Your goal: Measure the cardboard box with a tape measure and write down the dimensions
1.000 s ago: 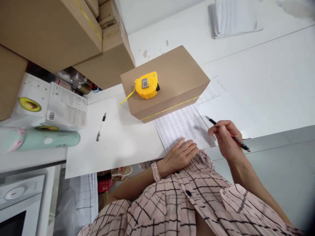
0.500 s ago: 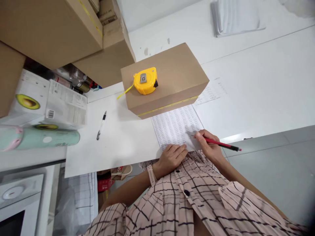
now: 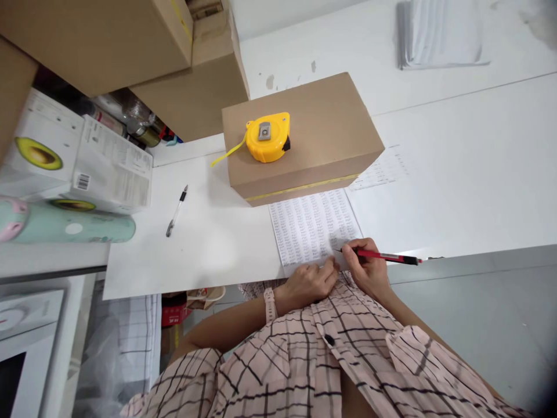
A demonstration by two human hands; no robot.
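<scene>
My right hand grips a red pen, whose tip touches the near edge of a printed sheet of small figures. My left hand lies with curled fingers on the same sheet's near edge, right beside the pen tip, at the edge of the white table. Behind the sheet stands a brown cardboard box, and a yellow tape measure rests on top of it with a bit of tape pulled out.
A black pen lies on a large white sheet to the left. Further left are a mint bottle, white avocado-print boxes and stacked cartons. A paper stack sits at the far right.
My right hand has come down and left from beside the sheet and set the pen tip on its near edge. My left hand's fingers have curled and slid closer to the pen.
</scene>
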